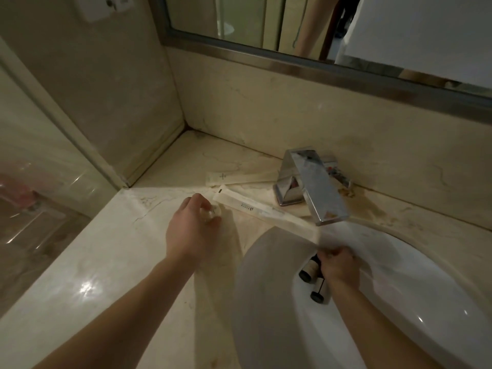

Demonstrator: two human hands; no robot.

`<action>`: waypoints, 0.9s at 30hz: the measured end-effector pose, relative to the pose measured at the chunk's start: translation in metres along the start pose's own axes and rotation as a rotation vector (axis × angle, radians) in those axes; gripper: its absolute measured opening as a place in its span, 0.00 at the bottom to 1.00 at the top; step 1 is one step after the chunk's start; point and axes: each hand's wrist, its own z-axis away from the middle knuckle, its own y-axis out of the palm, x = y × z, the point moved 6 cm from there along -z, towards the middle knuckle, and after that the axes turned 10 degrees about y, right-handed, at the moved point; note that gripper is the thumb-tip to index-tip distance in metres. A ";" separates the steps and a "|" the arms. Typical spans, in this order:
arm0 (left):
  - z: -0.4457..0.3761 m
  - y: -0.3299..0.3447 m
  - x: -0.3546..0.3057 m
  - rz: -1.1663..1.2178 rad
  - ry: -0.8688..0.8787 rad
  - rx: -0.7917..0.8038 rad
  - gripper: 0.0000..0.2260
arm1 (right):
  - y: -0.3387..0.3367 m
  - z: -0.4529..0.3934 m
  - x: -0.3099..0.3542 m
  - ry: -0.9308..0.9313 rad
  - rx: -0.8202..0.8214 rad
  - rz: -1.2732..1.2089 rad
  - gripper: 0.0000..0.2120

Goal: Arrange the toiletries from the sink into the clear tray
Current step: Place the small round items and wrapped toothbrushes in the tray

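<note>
My left hand rests on the marble counter, its fingers closed around a small clear round container. My right hand reaches into the white sink and grips two small dark bottles with black caps. A long cream packet lies from the counter across the basin rim, its end at my right hand. A second cream packet lies behind it by the faucet. No clear tray shows in this view.
A chrome faucet juts over the basin from the back. A mirror hangs above the backsplash. A wall corner bounds the counter at the left, with a glass partition beyond.
</note>
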 end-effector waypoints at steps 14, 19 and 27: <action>0.050 -0.021 -0.046 0.323 0.087 -0.010 0.19 | -0.012 0.009 -0.018 -0.087 -0.055 -0.157 0.10; 0.078 -0.017 -0.090 0.534 0.031 0.099 0.18 | -0.050 0.044 -0.018 -0.074 0.050 -0.507 0.05; 0.165 0.031 -0.188 0.723 -0.014 0.424 0.16 | -0.184 0.150 -0.048 -0.143 0.431 -0.940 0.11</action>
